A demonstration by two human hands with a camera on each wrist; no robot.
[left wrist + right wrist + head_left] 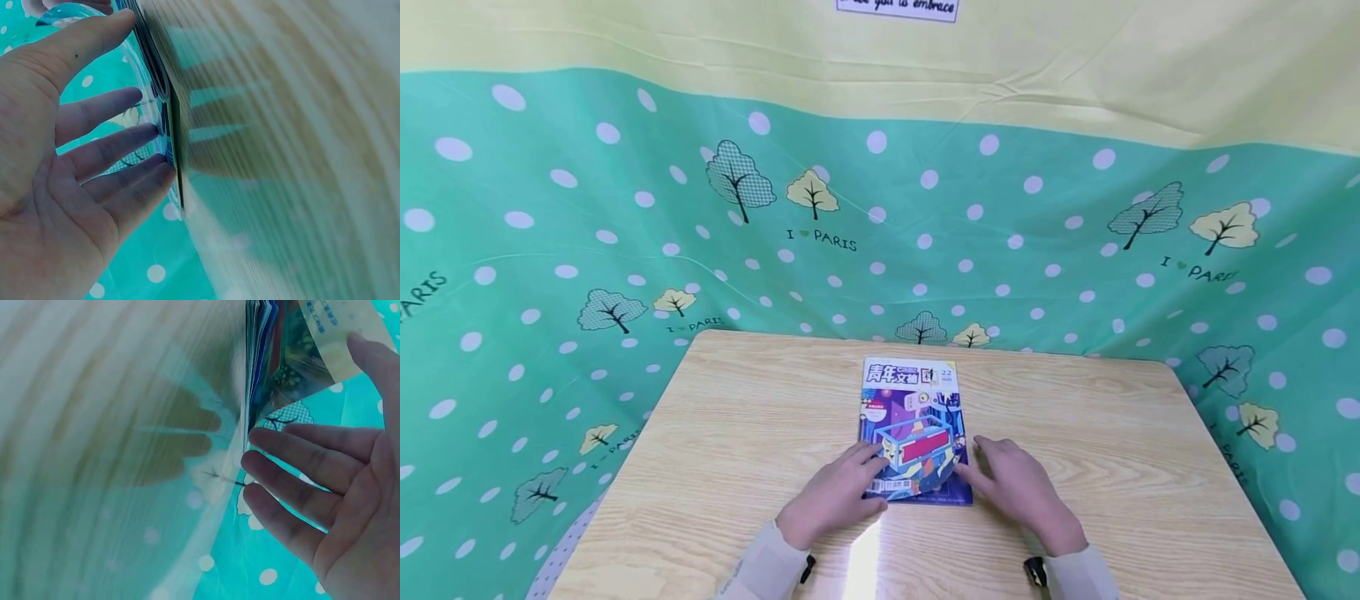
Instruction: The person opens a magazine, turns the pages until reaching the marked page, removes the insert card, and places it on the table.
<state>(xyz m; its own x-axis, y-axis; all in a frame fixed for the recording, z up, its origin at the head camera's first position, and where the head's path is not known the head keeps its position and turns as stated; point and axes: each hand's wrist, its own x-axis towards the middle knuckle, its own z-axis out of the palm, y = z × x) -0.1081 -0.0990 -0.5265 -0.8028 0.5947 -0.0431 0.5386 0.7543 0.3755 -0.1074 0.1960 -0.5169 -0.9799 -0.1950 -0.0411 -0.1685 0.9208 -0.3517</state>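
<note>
A magazine (917,425) with a purple and blue illustrated cover lies on the table, its title at the far end. The lower right part of its cover curves up off the pages (259,362), showing the inside of the cover (300,369) in the right wrist view. My left hand (842,492) rests at the lower left edge, fingers spread on the cover. Beside the lower right edge is my right hand (1015,487); its thumb meets the raised cover, while the other fingers extend fairly straight, low by the page edges.
The pale wooden table (760,417) reaches out on both sides of the magazine. A green dotted cloth (850,275) with printed trees hangs behind and around it. Bright glare (862,558) falls on the tabletop near the front.
</note>
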